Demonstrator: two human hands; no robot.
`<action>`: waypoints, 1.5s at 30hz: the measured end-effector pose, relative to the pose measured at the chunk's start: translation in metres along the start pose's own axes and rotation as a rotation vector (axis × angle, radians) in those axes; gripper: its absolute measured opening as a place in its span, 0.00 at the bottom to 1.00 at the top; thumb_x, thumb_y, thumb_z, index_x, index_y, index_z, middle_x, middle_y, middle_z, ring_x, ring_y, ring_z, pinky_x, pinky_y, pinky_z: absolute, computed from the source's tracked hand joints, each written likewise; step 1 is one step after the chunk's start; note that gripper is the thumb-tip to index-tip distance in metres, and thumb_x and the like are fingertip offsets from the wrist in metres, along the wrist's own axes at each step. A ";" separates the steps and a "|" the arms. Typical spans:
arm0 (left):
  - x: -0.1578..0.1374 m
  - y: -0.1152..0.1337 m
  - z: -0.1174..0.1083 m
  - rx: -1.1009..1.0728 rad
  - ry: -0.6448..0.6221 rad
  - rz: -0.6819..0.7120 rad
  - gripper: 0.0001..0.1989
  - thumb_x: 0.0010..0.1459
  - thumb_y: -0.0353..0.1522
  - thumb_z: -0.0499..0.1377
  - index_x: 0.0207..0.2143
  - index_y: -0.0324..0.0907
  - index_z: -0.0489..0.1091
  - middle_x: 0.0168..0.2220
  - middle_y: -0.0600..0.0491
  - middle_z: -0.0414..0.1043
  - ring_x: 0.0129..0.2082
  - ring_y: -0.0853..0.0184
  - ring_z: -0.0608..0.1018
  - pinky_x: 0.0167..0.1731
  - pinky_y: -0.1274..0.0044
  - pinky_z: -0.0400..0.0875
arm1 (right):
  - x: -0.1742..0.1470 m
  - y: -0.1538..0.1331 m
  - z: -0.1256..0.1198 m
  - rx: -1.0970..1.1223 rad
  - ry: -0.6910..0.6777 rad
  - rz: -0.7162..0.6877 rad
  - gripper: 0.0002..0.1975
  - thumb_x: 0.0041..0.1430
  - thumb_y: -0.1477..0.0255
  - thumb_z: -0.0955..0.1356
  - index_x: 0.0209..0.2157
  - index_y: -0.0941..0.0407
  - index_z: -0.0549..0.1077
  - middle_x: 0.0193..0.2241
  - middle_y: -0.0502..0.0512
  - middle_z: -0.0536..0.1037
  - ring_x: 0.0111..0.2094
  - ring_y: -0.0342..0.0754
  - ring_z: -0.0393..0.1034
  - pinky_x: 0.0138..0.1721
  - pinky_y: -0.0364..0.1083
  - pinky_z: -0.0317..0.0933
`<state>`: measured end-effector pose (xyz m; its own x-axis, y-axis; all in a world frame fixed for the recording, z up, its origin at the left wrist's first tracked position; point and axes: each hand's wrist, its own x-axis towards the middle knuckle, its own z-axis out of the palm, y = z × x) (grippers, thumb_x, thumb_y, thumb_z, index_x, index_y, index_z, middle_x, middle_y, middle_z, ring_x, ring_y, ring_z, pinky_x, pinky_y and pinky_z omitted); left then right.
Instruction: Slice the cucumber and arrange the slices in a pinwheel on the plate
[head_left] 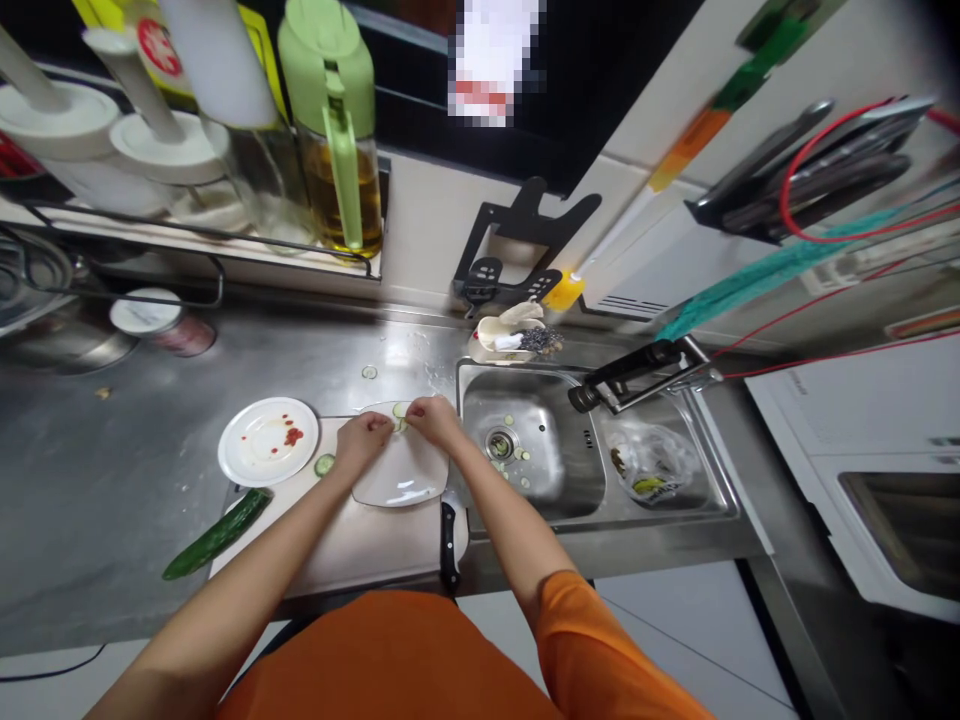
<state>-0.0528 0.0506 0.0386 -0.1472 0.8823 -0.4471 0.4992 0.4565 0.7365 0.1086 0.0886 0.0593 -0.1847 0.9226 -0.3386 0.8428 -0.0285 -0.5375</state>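
At my far left a jar (182,332) with a white lid stands on the bench (150,450). Nearer me the cucumber (217,533) lies slantwise, long, dark green and glossy, one end on the bench and the other over the left edge of my pale board (352,550). Just beyond it is a round plate (255,455), white, smeared with bits of red. A cut piece (325,465) of cucumber rests on the board beside my left wrist, its pale face up and its rim dark green. My left hand (365,438) is over the left side of the square plate (401,470), fingers curled in toward the thumb; whether they pinch anything I cannot tell. Past the plate, one thin slice (369,372) lies on the wet bench. The square plate sits on the board, white and shiny, and at its far edge are a few slices (399,410), thin, pale green, darker round the rim. My right hand (435,420) reaches them from the other side, fingertips close together; I cannot tell if it grips one. A black-handled knife (448,540) lies along the board's right edge. In the sink (559,450), more pale pieces (523,456) lie near the drain (499,443), and right of that is a clear bag (671,450).
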 end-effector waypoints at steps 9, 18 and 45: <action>0.006 0.008 0.006 0.106 0.079 -0.010 0.12 0.49 0.38 0.58 0.36 0.45 0.75 0.28 0.55 0.77 0.33 0.65 0.77 0.36 0.76 0.66 | 0.016 -0.004 -0.006 -0.175 -0.088 -0.039 0.10 0.57 0.72 0.65 0.36 0.50 0.79 0.34 0.51 0.79 0.45 0.52 0.63 0.42 0.47 0.56; 0.007 0.008 0.008 0.165 0.094 -0.016 0.12 0.49 0.38 0.58 0.36 0.45 0.75 0.30 0.54 0.77 0.35 0.63 0.77 0.38 0.75 0.66 | 0.017 -0.004 -0.001 -0.228 -0.076 -0.054 0.11 0.58 0.73 0.64 0.37 0.50 0.78 0.34 0.52 0.79 0.45 0.53 0.62 0.42 0.48 0.55; 0.006 0.000 0.025 0.288 0.204 0.118 0.11 0.52 0.34 0.57 0.40 0.42 0.68 0.32 0.52 0.73 0.33 0.63 0.74 0.34 0.75 0.64 | 0.012 0.002 0.015 -0.319 0.036 -0.076 0.09 0.63 0.69 0.62 0.37 0.52 0.74 0.39 0.56 0.75 0.46 0.53 0.58 0.39 0.48 0.52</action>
<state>-0.0326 0.0531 0.0234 -0.2271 0.9450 -0.2354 0.7388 0.3247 0.5906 0.1001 0.0940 0.0427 -0.2401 0.9305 -0.2766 0.9443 0.1579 -0.2888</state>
